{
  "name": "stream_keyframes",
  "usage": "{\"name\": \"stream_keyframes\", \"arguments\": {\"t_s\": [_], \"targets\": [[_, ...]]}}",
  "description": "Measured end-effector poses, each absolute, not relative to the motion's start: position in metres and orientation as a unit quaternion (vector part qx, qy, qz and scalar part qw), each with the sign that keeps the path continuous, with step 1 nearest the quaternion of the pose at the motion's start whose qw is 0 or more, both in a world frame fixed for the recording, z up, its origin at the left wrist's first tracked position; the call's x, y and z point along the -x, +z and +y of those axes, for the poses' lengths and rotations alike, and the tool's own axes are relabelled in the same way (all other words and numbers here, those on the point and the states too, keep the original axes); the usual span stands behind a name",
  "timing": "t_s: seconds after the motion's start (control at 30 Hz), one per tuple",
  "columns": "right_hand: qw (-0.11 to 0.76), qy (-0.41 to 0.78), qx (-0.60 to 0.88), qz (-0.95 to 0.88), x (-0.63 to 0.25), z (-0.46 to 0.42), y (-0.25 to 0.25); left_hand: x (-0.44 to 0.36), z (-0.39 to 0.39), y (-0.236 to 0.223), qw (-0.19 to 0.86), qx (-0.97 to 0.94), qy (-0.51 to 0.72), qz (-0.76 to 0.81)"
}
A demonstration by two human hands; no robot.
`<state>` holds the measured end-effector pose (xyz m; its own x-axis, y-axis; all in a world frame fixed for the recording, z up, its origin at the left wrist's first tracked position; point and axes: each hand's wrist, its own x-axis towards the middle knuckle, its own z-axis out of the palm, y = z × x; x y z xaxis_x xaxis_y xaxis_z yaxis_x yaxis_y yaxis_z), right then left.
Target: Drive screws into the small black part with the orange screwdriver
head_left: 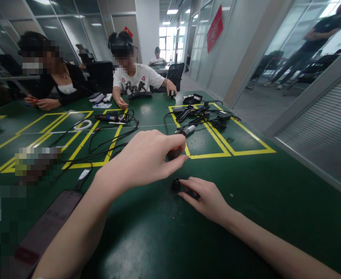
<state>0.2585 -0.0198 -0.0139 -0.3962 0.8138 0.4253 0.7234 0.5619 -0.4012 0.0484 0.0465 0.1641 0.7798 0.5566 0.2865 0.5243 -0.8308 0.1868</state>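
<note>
My left hand (pixel 147 157) reaches over the green table with its thumb and index finger closed round a small dark cylindrical part (pixel 174 154) that has an orange-red top. Its exact kind is not clear, and fingers cover some of it. Below it on the table stands a small black round part (pixel 175 186) with a narrow upright neck. The thumb and index fingertip of my right hand (pixel 207 197) pinch this black part at its right edge. A gap separates the part in my left hand from the black one.
A power strip (pixel 52 221) lies at left. Tools and black cables (pixel 199 114) lie inside yellow tape rectangles further back, with another corded tool (pixel 111 117) and a white ring (pixel 82 124) to the left. Two people sit across the table (pixel 260 186); one's hand (pixel 171 89) holds a small black object.
</note>
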Motion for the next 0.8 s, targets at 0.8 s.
{"name": "stream_keyframes", "arguments": {"t_s": [0.8], "targets": [[0.306,0.115,0.464,-0.823,-0.2562,-0.0246,-0.0108,-0.044,0.0387,0.1632,0.059,-0.943,0.176,0.276]]}}
